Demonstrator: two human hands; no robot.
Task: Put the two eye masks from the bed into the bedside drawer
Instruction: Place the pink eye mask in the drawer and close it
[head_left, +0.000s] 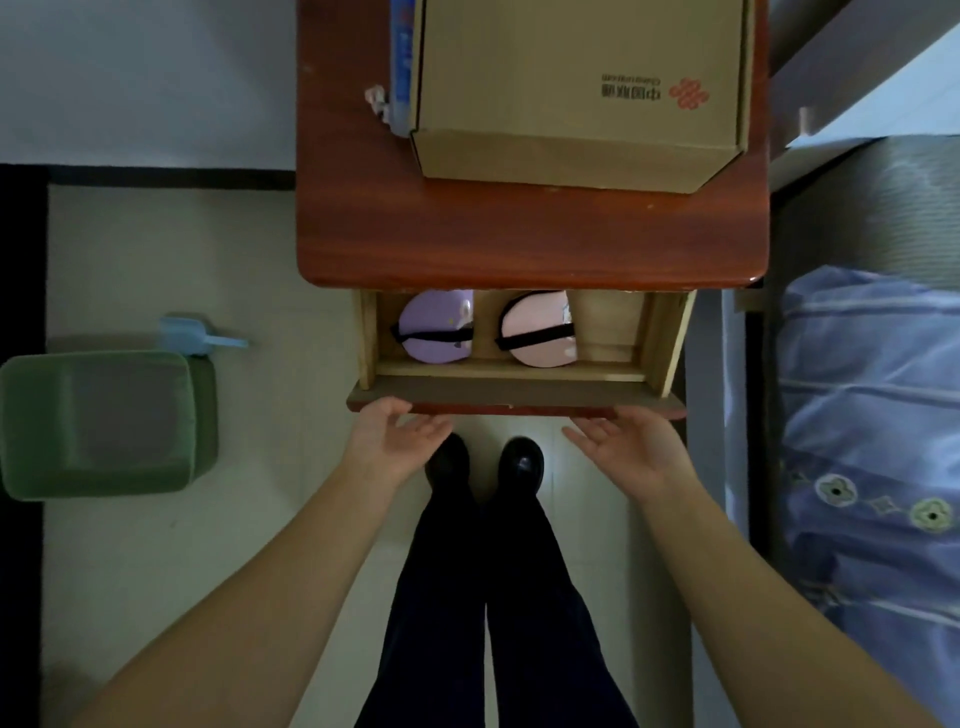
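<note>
Pale floor tiles run under us, and everything here sits around the bedside drawer (514, 400), which stands pulled out from beneath the red-brown counter (530, 244) of the nightstand. On that counter, behind the drawer, rests a cardboard box (576, 88). To the right of the drawer lies the bed (872, 415) with its blue quilt; well apart to the left of the drawer stands a green bin (98, 421).

Inside the drawer we see both masks: the purple eye mask (436, 332) in its left part and the pink eye mask (540, 338) just right of it, a wooden divider between them, each partly tucked under the counter's edge.

Our left hand (395, 441) and right hand (628, 447) sit at the drawer's front panel, one near each end. The fingers (587, 434) are spread loose, grasping nothing, tips touching the front edge.

We judge the placing done and the closing step in hand. Next we should push evenly with both palms so the drawer slides straight in without jamming.
</note>
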